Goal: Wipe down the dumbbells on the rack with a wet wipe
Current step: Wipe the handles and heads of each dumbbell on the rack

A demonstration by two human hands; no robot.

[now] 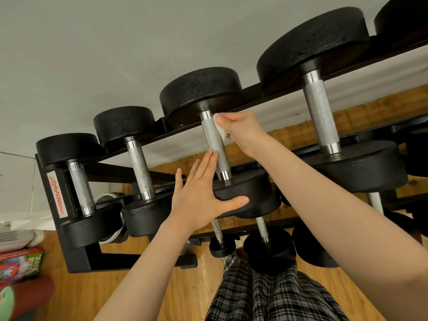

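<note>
Wood flooring [76, 295] lies below our hands. Our right hand [243, 130] pinches the wet wipe [220, 130] against the dumbbell [215, 144] handle on the rack [76, 246]; our left hand [203, 195], fingers straight, steadies its near head.

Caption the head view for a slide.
Right hand rubs a wet wipe along a dumbbell handle; left hand steadies its weight.

Right hand [240, 130] pinches a crumpled white wet wipe [220, 129] against the upper part of the knurled steel handle [215, 147] of the third black round-headed dumbbell [201, 91] on the black steel rack [76, 228]. Left hand [201, 198] open, fingers straight: thumb under that dumbbell's near head [245, 186], fingertips touching the handle. Smaller dumbbells sit to the left, a larger one [322, 110] to the right. Wood floor [69, 295] below, plaid trousers [261, 295] at bottom.
</note>
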